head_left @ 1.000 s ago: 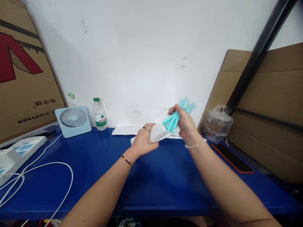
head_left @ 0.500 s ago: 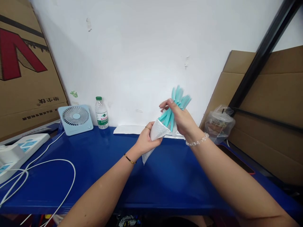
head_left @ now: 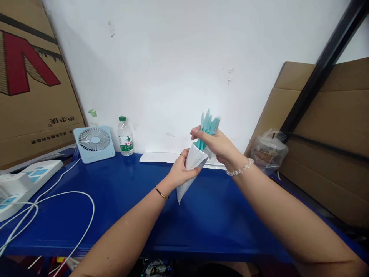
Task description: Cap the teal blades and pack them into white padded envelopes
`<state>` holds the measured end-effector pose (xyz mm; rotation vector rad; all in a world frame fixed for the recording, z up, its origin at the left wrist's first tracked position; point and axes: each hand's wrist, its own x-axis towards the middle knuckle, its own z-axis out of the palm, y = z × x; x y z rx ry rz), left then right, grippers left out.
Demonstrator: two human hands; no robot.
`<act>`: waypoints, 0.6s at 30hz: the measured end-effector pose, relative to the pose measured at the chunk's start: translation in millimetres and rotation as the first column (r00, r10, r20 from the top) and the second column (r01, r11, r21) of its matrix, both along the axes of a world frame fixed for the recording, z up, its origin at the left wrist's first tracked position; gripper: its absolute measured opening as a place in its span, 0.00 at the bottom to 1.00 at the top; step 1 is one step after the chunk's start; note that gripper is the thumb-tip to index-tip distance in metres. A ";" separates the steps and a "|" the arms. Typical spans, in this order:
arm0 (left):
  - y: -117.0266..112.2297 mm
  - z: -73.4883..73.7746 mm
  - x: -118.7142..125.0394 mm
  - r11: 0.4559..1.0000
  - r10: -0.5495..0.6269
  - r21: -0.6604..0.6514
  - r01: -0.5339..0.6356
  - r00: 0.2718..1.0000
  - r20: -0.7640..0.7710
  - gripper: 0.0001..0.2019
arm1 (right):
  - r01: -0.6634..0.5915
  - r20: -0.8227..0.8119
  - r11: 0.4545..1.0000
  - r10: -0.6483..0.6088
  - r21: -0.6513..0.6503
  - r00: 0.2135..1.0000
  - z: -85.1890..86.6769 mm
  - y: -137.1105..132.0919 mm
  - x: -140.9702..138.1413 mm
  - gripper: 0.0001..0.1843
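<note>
Above the blue surface (head_left: 129, 192), the left hand (head_left: 183, 171) grips the white pouch (head_left: 196, 157); the right hand (head_left: 220, 145) clasps turquoise sticks (head_left: 213, 126), now more upright and deeper inside.

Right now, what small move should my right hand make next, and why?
Probably ease the teal sticks deeper into the white pouch: they enter its mouth with upper ends standing out, the right hand grips them above it, and the left hand holds the pouch tilted, opening upward.
</note>
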<state>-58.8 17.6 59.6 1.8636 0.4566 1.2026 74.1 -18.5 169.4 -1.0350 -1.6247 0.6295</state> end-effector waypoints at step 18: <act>17.5 -5.3 -14.4 0.838 -0.321 -0.361 0.409 0.905 0.279 0.30 | -0.151 0.248 0.959 0.090 0.240 0.965 -9.2 -12.8 34.0 0.24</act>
